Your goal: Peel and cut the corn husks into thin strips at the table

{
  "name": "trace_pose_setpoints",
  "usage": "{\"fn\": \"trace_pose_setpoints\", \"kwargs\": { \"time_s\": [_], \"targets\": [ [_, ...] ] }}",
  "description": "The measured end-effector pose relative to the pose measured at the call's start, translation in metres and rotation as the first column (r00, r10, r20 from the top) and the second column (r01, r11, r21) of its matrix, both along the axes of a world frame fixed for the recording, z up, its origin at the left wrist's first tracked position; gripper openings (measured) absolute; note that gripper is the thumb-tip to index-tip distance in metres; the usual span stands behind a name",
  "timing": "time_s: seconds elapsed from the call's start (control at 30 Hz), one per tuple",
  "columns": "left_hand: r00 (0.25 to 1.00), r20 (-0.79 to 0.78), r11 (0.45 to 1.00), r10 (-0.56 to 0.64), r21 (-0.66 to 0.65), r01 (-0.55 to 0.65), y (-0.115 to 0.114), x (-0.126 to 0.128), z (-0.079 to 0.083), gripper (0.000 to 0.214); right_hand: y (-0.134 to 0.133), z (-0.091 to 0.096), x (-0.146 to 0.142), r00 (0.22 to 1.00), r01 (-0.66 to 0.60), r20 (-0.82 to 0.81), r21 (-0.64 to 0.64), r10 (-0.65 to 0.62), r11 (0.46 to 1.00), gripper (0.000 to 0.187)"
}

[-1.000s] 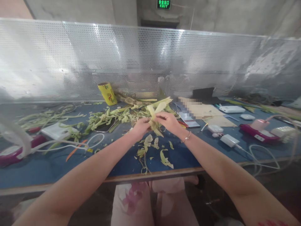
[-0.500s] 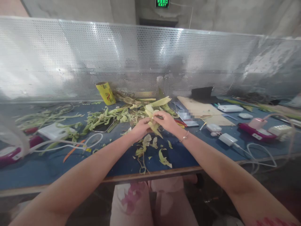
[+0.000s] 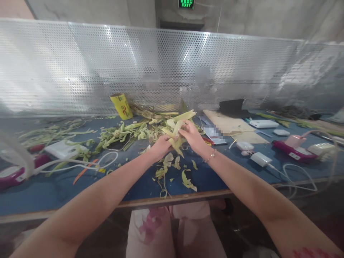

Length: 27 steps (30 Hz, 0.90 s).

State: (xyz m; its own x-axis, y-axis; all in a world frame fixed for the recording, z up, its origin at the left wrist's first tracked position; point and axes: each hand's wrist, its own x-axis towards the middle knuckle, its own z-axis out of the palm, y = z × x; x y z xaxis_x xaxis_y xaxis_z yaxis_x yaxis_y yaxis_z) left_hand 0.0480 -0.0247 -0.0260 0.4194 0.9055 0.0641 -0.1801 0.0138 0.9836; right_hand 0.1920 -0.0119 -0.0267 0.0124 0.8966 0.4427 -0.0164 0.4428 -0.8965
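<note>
Both my hands meet over the middle of the blue table (image 3: 53,193) around a pale yellow-green folded leaf piece (image 3: 176,138). My left hand (image 3: 160,146) is closed on its lower part. My right hand (image 3: 191,137), with a thin bracelet at the wrist, pinches a leaf strip at its upper end. Torn leaf scraps (image 3: 185,179) lie on the table just below my hands, and a heap of green leaves (image 3: 126,132) lies behind them.
A yellow roll (image 3: 122,106) stands by the perforated metal screen (image 3: 80,68). White box (image 3: 63,149), cable (image 3: 107,159) and pink devices (image 3: 291,148) sit at the sides, with a white charger (image 3: 260,159), cardboard sheets (image 3: 231,126) and a phone (image 3: 215,135) on the right.
My right hand has shifted along the leaf piece, from its right side up to its upper end, pulling a strip. My left hand has kept its hold in nearly the same place.
</note>
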Motion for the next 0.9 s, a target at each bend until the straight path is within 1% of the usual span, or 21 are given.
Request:
{"fn": "trace_pose_setpoints", "kwargs": {
  "time_s": [0.07, 0.17, 0.27, 0.33, 0.4, 0.47, 0.57, 0.67, 0.73, 0.8, 0.87, 0.9],
  "targets": [
    [1.000, -0.015, 1.000, -0.025, -0.004, 0.025, -0.001, 0.000, 0.000, 0.042, 0.001, 0.001, 0.000, 0.992, -0.019, -0.128, -0.033, 0.014, 0.999, 0.049],
    [0.999, -0.026, 0.999, -0.040, -0.012, 0.039, -0.001, -0.001, 0.000, 0.040, -0.002, 0.004, -0.001, 0.966, -0.056, -0.251, 0.004, 0.055, 0.998, 0.054],
    [0.999, -0.024, 0.999, -0.043, -0.023, 0.043, 0.000, -0.002, -0.001, 0.038, -0.005, 0.007, -0.001, 0.956, -0.063, -0.282, 0.069, 0.080, 0.996, 0.052],
    [0.998, -0.020, 0.998, -0.061, -0.028, 0.061, 0.001, -0.003, -0.002, 0.036, -0.006, 0.007, -0.001, 0.962, -0.076, -0.254, 0.118, 0.104, 0.990, 0.046],
    [0.996, -0.013, 0.996, -0.089, -0.033, 0.089, 0.001, -0.003, -0.003, 0.035, -0.007, 0.007, -0.001, 0.974, -0.112, -0.176, 0.161, 0.140, 0.981, 0.038],
    [0.994, -0.008, 0.993, -0.110, -0.036, 0.110, 0.002, -0.004, -0.004, 0.035, -0.009, 0.006, -0.001, 0.983, -0.156, -0.065, 0.186, 0.171, 0.970, 0.035],
    [0.995, -0.019, 0.994, -0.101, -0.045, 0.100, 0.002, -0.004, -0.003, 0.037, -0.016, 0.009, 0.000, 0.981, -0.189, 0.084, 0.215, 0.175, 0.958, 0.039],
    [0.995, -0.046, 0.995, -0.083, -0.062, 0.080, 0.001, -0.004, -0.001, 0.038, -0.025, 0.012, 0.002, 0.963, -0.208, 0.227, 0.283, 0.145, 0.936, 0.046],
    [0.995, -0.050, 0.995, -0.081, -0.069, 0.077, 0.000, -0.004, 0.000, 0.038, -0.028, 0.014, 0.003, 0.933, -0.227, 0.347, 0.357, 0.097, 0.906, 0.049],
    [0.996, -0.040, 0.994, -0.083, -0.076, 0.080, -0.002, -0.005, 0.002, 0.037, -0.030, 0.016, 0.005, 0.890, -0.216, 0.455, 0.435, -0.006, 0.874, 0.047],
    [0.996, -0.027, 0.993, -0.084, -0.086, 0.081, -0.003, -0.005, 0.004, 0.036, -0.030, 0.017, 0.007, 0.845, -0.185, 0.520, 0.501, -0.123, 0.846, 0.042],
    [0.997, -0.025, 0.993, -0.080, -0.094, 0.077, -0.004, -0.004, 0.005, 0.036, -0.029, 0.017, 0.008, 0.823, -0.178, 0.544, 0.518, -0.162, 0.836, 0.040]
  ]
}}
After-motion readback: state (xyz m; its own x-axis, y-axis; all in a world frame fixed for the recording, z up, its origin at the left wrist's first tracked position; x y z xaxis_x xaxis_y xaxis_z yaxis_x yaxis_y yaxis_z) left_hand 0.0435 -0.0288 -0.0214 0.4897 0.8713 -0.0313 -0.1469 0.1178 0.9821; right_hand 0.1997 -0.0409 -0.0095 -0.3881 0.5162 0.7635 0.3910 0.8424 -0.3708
